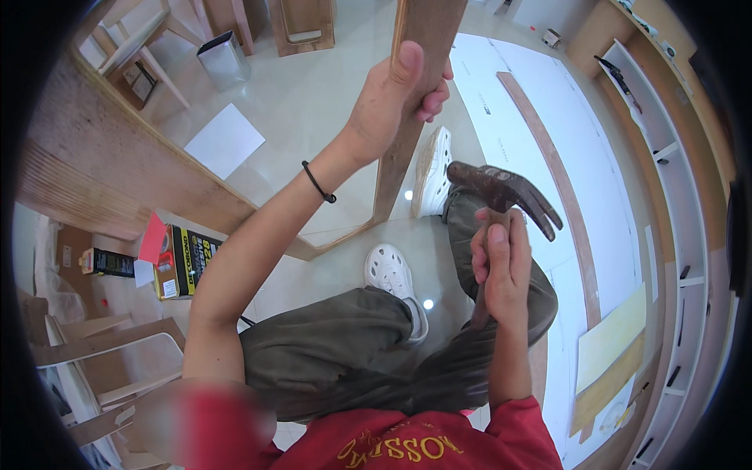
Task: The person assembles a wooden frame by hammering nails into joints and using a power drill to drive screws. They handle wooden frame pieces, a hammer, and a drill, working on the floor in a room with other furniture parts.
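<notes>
Red shirt nearest, outstretched left hand clasps a board, right hand a hammer.

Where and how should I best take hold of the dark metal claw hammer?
Probably by the slim brown handle below the dark metal head, coming from the person's right, as the right hand does. The narrow handle runs toward the body, while the forked claw points right and the blunt face left, so stay clear of both.
</notes>
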Demonstrator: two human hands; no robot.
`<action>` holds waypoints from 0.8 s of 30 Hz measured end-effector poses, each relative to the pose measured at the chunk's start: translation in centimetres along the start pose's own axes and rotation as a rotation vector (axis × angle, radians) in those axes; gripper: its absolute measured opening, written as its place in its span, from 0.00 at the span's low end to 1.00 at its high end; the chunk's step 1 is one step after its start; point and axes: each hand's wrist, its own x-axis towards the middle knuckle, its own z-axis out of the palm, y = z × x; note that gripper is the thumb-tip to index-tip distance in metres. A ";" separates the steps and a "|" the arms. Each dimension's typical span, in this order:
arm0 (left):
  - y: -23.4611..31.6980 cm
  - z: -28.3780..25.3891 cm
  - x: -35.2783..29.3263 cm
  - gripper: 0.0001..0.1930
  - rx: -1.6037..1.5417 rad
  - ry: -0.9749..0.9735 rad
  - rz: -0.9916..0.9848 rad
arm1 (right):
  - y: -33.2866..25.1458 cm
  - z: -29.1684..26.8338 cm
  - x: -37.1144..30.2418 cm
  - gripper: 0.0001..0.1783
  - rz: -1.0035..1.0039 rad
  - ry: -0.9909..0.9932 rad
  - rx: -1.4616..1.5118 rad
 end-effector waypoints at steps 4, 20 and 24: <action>0.2 -1.7 0.7 0.38 -0.019 -0.136 -0.014 | -3.2 -0.9 2.0 0.22 -0.088 -0.087 -0.279; -1.8 -2.5 0.8 0.39 -0.160 -0.213 -0.074 | -4.7 3.4 4.1 0.16 -0.069 -0.220 -0.498; -1.5 -2.6 0.7 0.39 -0.148 -0.207 -0.075 | -5.2 3.3 3.7 0.18 -0.096 -0.176 -0.458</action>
